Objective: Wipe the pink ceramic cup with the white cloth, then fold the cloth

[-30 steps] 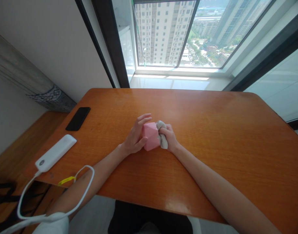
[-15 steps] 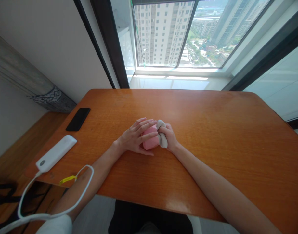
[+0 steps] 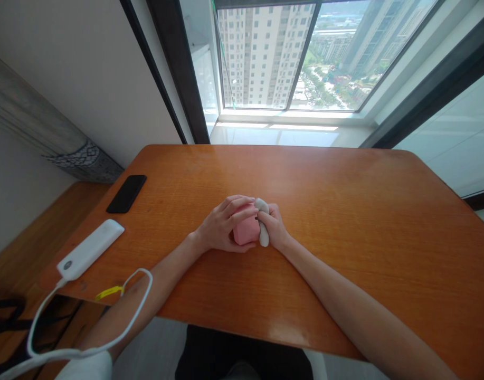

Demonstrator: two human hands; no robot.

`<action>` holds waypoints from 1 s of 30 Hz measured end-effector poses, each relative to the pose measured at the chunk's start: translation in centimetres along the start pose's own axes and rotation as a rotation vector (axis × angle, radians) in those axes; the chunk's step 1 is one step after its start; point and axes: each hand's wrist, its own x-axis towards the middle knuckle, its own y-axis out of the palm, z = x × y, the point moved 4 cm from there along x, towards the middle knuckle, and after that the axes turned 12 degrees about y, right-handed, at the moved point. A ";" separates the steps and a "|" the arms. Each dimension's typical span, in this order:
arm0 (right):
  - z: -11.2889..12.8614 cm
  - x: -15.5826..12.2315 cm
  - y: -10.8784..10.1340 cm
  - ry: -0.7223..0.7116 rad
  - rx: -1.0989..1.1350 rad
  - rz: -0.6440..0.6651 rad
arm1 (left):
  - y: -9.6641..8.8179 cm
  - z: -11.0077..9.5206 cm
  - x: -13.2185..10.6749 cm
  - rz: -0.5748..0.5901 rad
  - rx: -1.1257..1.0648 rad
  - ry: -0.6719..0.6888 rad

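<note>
Over the tabletop, near the middle of the head view, my left hand (image 3: pixel 221 226) is curled around a pink, box-like object (image 3: pixel 247 231). Its fingers lie across the top and the thumb runs along the near side, so part of the object is hidden. On the right of the pink object is a bunched light-grey cloth (image 3: pixel 264 236). My right hand (image 3: pixel 277 228) is closed on that cloth, the thumb pressing it from above. Cloth and pink object appear to touch. What kind of object the pink one is, I cannot tell.
A black phone (image 3: pixel 126 193) lies on the wooden table (image 3: pixel 344 227) at the left. Closer to me is a white power bank (image 3: pixel 91 249) with a white cable (image 3: pixel 144 301) looping over my left forearm. A yellow tag (image 3: pixel 109 292) hangs by the cable. Beyond the table is a window (image 3: pixel 265 58).
My left fingers, spread half a second ago, have closed more tightly around the pink object. The cloth has shifted slightly downward and turned more upright in my right hand.
</note>
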 end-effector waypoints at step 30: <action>-0.9 1.1 -0.7 0.102 0.252 -0.128 | 1.1 0.9 -1.2 0.046 -0.176 -0.162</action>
